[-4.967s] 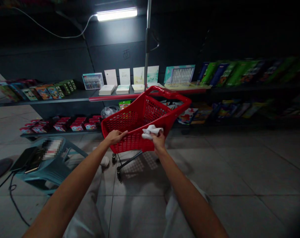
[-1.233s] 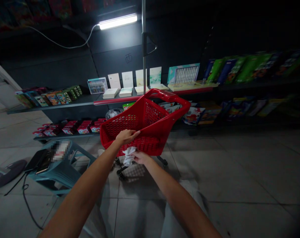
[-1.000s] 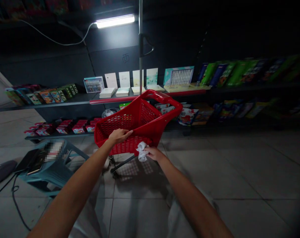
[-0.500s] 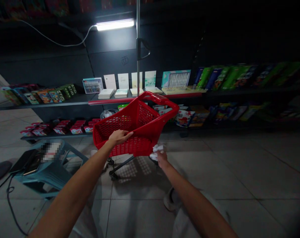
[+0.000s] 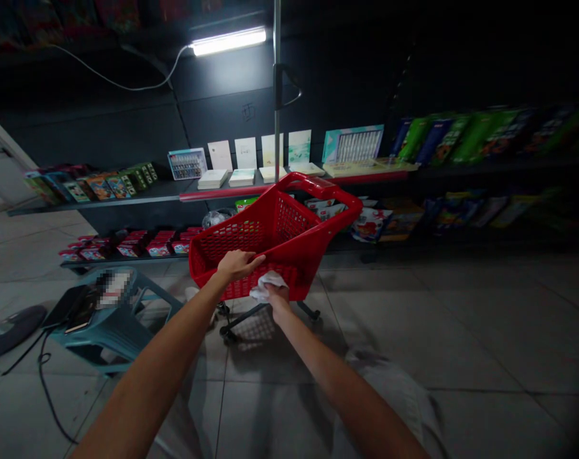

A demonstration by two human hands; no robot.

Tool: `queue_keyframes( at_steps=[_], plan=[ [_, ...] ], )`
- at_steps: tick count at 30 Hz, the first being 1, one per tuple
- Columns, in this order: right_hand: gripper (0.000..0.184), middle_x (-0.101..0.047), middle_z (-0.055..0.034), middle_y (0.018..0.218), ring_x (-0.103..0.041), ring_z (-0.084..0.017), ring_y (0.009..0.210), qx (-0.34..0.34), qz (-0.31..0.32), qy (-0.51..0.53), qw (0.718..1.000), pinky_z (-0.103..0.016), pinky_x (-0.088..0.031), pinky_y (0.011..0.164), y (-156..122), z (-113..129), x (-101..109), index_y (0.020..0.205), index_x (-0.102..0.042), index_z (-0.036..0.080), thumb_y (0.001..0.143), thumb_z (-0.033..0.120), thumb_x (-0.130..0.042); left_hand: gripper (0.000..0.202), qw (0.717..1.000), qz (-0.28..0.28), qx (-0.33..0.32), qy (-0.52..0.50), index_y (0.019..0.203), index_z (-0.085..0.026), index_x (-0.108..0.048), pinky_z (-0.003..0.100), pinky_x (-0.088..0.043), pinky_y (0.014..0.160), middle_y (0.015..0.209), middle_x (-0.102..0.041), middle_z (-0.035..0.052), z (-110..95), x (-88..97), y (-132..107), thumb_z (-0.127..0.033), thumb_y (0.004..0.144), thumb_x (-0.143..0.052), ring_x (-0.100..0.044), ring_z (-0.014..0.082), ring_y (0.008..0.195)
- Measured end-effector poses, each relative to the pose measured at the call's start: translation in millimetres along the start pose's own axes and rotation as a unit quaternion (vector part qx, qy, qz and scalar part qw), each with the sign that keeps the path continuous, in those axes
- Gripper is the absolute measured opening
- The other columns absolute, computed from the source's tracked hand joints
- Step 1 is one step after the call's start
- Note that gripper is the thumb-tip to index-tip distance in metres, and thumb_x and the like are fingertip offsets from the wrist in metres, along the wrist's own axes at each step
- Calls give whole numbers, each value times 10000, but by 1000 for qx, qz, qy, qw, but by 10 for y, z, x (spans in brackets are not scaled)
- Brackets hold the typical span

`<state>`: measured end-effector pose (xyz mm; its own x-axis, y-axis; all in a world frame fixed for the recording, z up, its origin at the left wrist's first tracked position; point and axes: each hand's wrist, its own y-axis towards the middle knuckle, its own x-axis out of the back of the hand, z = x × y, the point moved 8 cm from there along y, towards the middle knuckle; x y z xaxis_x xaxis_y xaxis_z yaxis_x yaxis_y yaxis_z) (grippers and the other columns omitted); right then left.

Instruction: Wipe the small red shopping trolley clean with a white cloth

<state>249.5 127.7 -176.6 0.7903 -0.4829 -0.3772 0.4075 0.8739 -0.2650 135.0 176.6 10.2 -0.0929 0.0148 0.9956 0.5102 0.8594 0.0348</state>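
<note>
A small red plastic shopping cart (image 5: 289, 223) on black wheels stands on the tiled floor in front of me. My left hand (image 5: 239, 263) grips the near rim of its basket, fingers curled over the edge. Just to the right, my right hand (image 5: 276, 294) is closed on a crumpled white cloth (image 5: 266, 284), which is pressed against the lower near side of the basket. The cart's handle (image 5: 318, 188) points away from me, toward the shelves.
A teal plastic stool (image 5: 115, 322) with a phone and a dark item on it stands at the left, a black cable (image 5: 45, 389) trailing beside it. Dark shelves (image 5: 141, 189) of boxed goods and cards line the back wall. A metal pole (image 5: 277, 89) rises behind the cart.
My right hand with the cloth has slid left along the basket's near side, from its right corner toward the middle. My left hand has kept its grip on the rim.
</note>
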Motion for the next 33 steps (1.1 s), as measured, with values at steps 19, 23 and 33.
queue_keyframes(
  at_steps=[19,23,33],
  plan=[
    [440,-626,-174,1372,-486,-287,1414,605,-60,-452,653,-495,-356,1200,-704,2541,594,1251,-669,165,857,142,-473,747,997,-28,-61,30,871,-248,-743,305,-423,726,774,-741,84,142,51,-278,-719,999,-178,-701,233,778],
    [405,-649,-163,1370,-537,-285,1371,623,-56,-486,611,-478,-401,1161,-782,2585,591,1222,-681,175,862,158,-498,750,996,-36,-71,39,889,-255,-754,303,-401,692,768,-743,74,193,66,-287,-698,1011,-161,-695,225,750],
    [299,-680,-161,1289,-593,-309,1294,673,-104,-428,595,-555,-342,1215,-692,2981,892,1072,-668,172,861,225,-462,696,993,-58,-91,47,889,-242,-766,311,-350,638,706,-728,83,172,64,-270,-709,1000,-262,-678,228,688]
  ],
)
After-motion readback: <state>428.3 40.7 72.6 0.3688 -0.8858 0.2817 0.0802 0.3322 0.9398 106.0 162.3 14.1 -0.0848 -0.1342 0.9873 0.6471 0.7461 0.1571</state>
